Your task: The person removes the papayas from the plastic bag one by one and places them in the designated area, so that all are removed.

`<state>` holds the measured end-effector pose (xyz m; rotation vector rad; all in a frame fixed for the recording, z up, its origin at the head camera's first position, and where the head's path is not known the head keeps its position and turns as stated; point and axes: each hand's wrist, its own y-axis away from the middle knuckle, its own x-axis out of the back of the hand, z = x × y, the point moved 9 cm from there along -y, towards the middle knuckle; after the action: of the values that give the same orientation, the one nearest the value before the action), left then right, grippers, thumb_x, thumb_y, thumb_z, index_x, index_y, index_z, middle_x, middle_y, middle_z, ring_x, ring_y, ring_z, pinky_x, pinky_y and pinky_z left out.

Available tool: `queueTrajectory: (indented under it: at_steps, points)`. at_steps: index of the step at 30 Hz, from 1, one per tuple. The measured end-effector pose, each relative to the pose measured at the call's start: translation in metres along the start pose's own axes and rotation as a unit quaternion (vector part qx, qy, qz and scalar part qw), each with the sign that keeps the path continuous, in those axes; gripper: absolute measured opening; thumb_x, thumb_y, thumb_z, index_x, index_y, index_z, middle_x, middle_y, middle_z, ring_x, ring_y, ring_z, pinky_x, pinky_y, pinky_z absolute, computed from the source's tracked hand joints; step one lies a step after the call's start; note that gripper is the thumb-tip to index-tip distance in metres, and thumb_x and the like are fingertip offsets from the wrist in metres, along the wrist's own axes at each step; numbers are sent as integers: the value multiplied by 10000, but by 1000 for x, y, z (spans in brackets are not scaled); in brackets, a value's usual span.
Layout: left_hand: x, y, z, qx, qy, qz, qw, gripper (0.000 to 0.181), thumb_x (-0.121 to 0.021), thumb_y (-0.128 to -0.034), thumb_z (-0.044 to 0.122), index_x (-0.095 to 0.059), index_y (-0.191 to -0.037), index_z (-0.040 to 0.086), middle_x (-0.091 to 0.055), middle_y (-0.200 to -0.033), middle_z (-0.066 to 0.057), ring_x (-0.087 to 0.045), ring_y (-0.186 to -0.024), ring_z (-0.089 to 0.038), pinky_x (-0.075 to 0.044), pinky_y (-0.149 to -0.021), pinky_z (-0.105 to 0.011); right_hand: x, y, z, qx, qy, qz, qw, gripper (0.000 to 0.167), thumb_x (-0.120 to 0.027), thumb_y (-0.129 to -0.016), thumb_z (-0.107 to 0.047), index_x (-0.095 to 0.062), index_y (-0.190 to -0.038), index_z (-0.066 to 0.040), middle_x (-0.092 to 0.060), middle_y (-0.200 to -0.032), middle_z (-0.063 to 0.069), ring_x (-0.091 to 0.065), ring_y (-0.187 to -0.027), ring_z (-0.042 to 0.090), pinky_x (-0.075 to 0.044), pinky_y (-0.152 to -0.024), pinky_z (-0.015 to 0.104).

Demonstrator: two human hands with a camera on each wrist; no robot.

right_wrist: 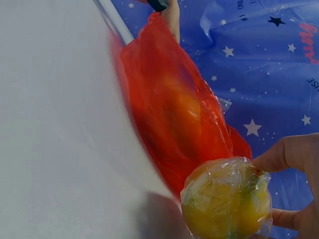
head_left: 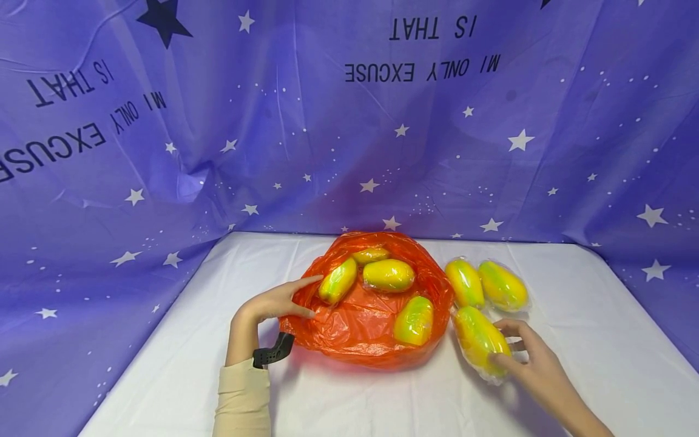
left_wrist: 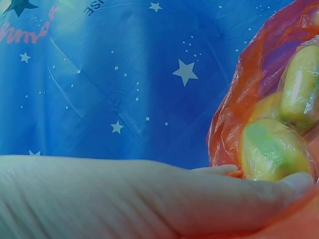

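My right hand [head_left: 535,358] grips a yellow-green mango [head_left: 480,340] in clear wrap, fingers on its right side, just right of the bag. The right wrist view shows the same wrapped mango [right_wrist: 227,199] from its end, held above the white table. A red plastic bag [head_left: 360,321] lies with its mouth open, several wrapped mangoes inside, among them one near its right rim [head_left: 415,321]. At the bag's left rim, my left hand [head_left: 275,300] spreads thumb and finger straight inside the mouth. In the left wrist view its thumb [left_wrist: 294,184] lies by a mango [left_wrist: 274,149].
Two more wrapped mangoes, one nearer the bag [head_left: 465,282] and one farther right [head_left: 503,285], lie on the white-covered table [head_left: 579,315]. A purple star-printed curtain [head_left: 338,152] hangs behind and along the sides. A black strap [head_left: 273,351] sits on the left wrist.
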<state>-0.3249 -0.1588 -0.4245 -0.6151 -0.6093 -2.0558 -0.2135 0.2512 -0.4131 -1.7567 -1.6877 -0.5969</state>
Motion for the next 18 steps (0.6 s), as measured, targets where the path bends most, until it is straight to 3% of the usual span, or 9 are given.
queueTrajectory:
  at_steps: [18]
  points:
    - [0,0,0,38,-58,-14,10000,792,-750,-839,216,-340,-1513,158,-333,-1521,-151,-265,-1392,-369,-224,-1100,-587,-8,-1,5,-89,73,-100,9999,599,-783,-808,-262,-497,-1267,-6,-544,-1242,193,-567,-1006,346,-494,-760,406]
